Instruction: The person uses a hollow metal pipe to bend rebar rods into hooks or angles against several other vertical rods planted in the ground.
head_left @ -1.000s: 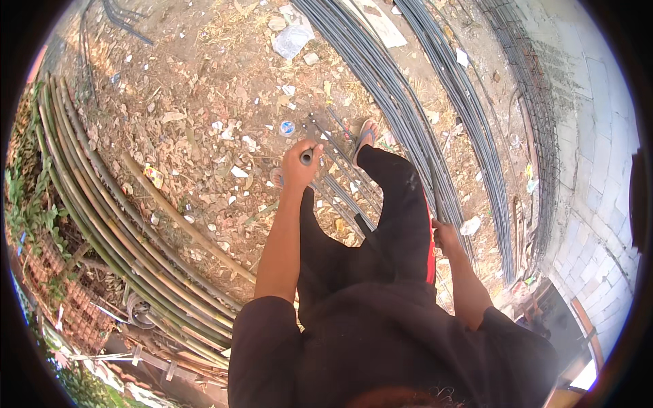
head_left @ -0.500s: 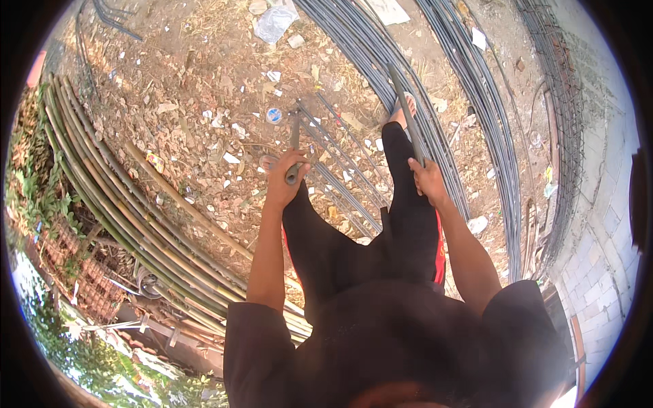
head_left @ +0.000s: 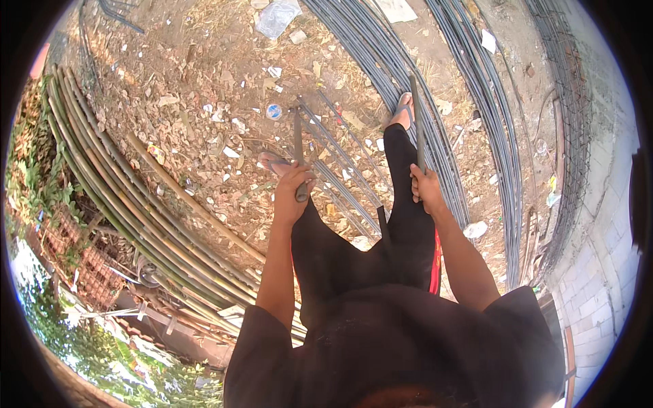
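Just past the left hand, closed round a short steel bar, lie loose rods by sandalled feet. Right hand clamps a 2nd bar upright. Sweaty palms w/ no gloves: either bar could slip & hit toes.

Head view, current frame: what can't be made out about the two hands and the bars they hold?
- Left hand: its fingers wrap the short dark bar; the gripped end is hidden.
- Right hand: the lower end of the long thin rod is covered by the fist.
- Whether either bar joins the loose steel rods on the ground: too small to tell.
- Left foot: mostly hidden behind the hand.
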`<state>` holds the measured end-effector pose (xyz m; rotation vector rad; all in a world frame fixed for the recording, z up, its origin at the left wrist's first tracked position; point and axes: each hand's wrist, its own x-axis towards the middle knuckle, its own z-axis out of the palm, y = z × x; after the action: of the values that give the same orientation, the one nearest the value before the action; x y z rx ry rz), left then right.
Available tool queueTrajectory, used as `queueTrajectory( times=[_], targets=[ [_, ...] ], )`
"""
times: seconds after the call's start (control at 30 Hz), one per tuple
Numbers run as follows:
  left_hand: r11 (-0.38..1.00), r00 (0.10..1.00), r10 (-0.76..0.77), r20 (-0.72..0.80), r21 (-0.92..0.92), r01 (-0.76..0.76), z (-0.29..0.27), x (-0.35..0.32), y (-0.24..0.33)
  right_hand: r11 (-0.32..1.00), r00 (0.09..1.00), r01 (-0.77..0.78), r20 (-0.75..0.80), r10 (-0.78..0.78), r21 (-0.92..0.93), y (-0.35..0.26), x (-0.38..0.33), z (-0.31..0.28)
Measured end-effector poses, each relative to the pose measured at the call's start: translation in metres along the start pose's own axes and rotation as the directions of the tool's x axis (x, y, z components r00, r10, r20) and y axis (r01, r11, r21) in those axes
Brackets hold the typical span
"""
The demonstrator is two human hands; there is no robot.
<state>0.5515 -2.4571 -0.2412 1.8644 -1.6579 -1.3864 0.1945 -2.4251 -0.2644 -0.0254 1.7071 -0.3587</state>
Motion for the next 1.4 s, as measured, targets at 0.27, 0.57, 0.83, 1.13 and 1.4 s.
queueTrajectory(
  times=[0.27,0.57,0.83,1.13,1.4],
  targets=[
    [0.843,0.796,-0.380,-0.470,-0.530,0.090,-0.032,-0.008,0.030,0.975,1.000,0.006,-0.014,-0.009,-0.223,0.036,0.001,0.035],
    [0.873,0.802,-0.194,-0.565,-0.473,-0.122,-0.027,0.034,0.021,0.897,0.998,-0.006,-0.053,-0.019,-0.442,0.015,0.030,0.065],
    [0.748,0.611,-0.351,-0.709,-0.605,-0.273,0.000,0.094,-0.045,0.282,0.718,0.453,0.159,-0.678,-0.846,-0.077,0.206,0.130],
    [0.757,0.492,-0.350,-0.797,-0.550,-0.352,-0.014,0.086,-0.110,0.097,0.783,0.219,0.115,-0.612,-0.971,-0.069,0.409,0.186],
    [0.646,0.573,-0.303,-0.762,-0.606,-0.465,-0.020,0.061,-0.142,0.080,0.822,0.355,0.270,-0.501,-0.931,0.094,0.388,0.239]
  ],
)
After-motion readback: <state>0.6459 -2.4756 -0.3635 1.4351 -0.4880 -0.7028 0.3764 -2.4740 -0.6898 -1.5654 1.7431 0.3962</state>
